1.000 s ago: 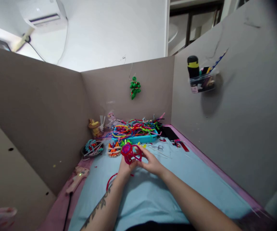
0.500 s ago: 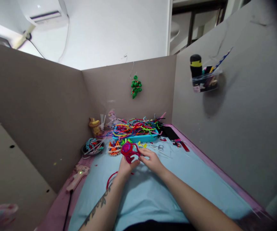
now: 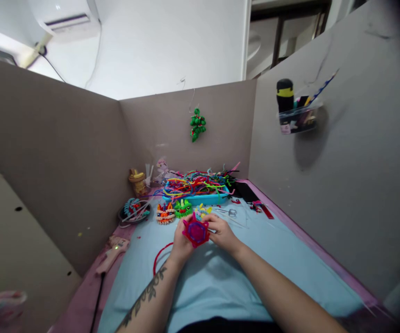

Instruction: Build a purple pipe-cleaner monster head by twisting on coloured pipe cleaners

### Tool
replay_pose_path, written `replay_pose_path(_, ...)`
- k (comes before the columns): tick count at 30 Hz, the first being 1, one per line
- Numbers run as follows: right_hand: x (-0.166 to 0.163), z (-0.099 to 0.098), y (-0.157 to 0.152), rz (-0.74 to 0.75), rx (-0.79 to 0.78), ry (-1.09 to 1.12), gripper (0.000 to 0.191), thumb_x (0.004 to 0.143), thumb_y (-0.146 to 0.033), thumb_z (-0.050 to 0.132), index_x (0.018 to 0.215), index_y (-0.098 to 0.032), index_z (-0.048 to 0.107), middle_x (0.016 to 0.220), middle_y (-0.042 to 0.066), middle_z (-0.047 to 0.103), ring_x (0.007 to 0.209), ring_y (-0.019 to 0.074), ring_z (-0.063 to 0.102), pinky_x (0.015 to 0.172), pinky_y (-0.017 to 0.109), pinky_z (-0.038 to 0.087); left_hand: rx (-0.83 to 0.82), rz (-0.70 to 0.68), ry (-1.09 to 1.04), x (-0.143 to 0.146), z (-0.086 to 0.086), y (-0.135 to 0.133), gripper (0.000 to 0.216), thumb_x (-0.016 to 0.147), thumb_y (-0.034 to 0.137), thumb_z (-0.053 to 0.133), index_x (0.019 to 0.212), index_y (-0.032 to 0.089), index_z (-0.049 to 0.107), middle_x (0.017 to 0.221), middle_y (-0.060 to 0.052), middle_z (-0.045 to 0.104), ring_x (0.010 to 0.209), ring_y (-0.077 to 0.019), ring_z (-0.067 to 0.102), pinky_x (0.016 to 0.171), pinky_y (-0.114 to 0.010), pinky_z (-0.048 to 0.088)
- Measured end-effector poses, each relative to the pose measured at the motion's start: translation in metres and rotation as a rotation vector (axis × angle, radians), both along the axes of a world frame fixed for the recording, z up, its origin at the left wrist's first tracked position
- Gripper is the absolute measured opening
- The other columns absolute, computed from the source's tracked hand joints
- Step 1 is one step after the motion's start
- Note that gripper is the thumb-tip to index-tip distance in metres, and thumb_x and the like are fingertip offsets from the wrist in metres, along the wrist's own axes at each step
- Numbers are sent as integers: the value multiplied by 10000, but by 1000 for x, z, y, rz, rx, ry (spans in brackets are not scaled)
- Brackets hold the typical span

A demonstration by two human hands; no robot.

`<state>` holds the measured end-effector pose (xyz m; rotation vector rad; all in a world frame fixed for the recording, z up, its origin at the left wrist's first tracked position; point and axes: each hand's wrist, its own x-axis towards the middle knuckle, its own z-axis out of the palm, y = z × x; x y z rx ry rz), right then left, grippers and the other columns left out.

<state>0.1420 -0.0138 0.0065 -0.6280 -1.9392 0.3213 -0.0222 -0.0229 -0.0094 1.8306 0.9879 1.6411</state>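
Note:
A red pipe-cleaner piece (image 3: 197,232), star-shaped with a purple ring round its middle, faces up towards me above the blue cloth. My left hand (image 3: 181,240) is closed on its left side. At its right edge, the fingers of my right hand (image 3: 221,232) are pinched on it; the fingertips are partly hidden. A loose red pipe cleaner (image 3: 159,255) curves over the cloth beside my left wrist. Just beyond my hands sit an orange-and-white pipe-cleaner figure (image 3: 165,214), a green one (image 3: 183,209) and a partly covered yellow-and-blue one (image 3: 203,211).
Behind stands a blue tray (image 3: 203,200) heaped with coloured pipe cleaners. Scissors (image 3: 232,212) lie to the right. On the left are a dark bowl (image 3: 134,215) and a pink glue gun (image 3: 111,254) with a lit green light. Grey panels (image 3: 186,157) enclose the table.
The red piece has turned from side-on, its open loops showing, to face me with its purple ring. It has also moved slightly right and nearer, both hands still on it.

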Motion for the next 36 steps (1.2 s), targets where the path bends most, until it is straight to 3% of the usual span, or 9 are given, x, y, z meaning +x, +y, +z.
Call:
replay_pose_path(3, 2, 1, -2, 13, 9, 0, 200, 848, -290, 516, 799, -221, 697, 776, 64, 656, 744, 173, 588, 696, 314, 480, 139, 7, 92, -3, 1, 0, 492, 559, 188, 740, 1026, 212, 586, 971, -65, 602, 910, -231, 571, 828, -380, 451)
replay_pose_path(6, 2, 1, -2, 61, -5, 18, 212, 865, -309, 498, 862, -229, 694, 808, 64, 679, 763, 171, 613, 710, 312, 488, 144, -44, 65, -3, 0, -1, 452, 565, 182, 736, 988, 213, 581, 1082, -85, 585, 1017, -259, 545, 900, -429, 420)
replay_pose_path(10, 2, 1, -2, 82, 2, 6, 198, 853, -328, 523, 852, -221, 689, 773, 52, 680, 763, 169, 617, 735, 316, 482, -130, -241, -70, 0, -2, -3, 605, 524, 202, 771, 1081, 215, 536, 1113, -103, 606, 991, -275, 580, 868, -439, 454)
replay_pose_path(14, 1, -2, -5, -112, 89, -2, 184, 815, -328, 564, 884, -219, 695, 799, 69, 605, 793, 193, 559, 720, 342, 471, -335, -344, -116, 2, 1, -3, 460, 570, 258, 756, 995, 170, 602, 954, -80, 673, 852, -248, 623, 789, -396, 485)
replay_pose_path(18, -5, -5, -9, -260, 153, -12, 251, 800, -265, 557, 1025, -236, 663, 994, 102, 552, 941, 234, 507, 796, 400, 459, -467, -420, -331, 5, 6, -4, 555, 571, 285, 769, 1081, 182, 576, 953, -71, 672, 837, -223, 627, 757, -334, 480)
replay_pose_path(24, -15, -7, -12, -223, 152, -75, 360, 813, -162, 480, 1152, -215, 587, 1260, 123, 451, 1145, 266, 417, 939, 464, 396, -642, -599, -538, 6, 7, -8, 590, 542, 274, 797, 1089, 220, 584, 1062, -72, 646, 986, -229, 596, 857, -321, 441)
replay_pose_path(30, -14, -6, -13, -185, 85, -24, 385, 786, -154, 492, 1153, -224, 584, 1257, 116, 444, 1128, 257, 444, 938, 438, 413, -689, -557, -561, 4, 5, -6, 475, 534, 197, 801, 977, 194, 631, 898, -43, 665, 843, -182, 621, 801, -290, 452)
replay_pose_path(36, -9, 3, -11, -183, -48, 229, 308, 810, -168, 475, 1096, -212, 579, 1064, 93, 561, 1041, 220, 512, 892, 380, 439, -695, -483, -596, 0, 9, -5, 385, 609, 220, 757, 969, 175, 630, 792, -30, 641, 751, -151, 608, 712, -277, 461)
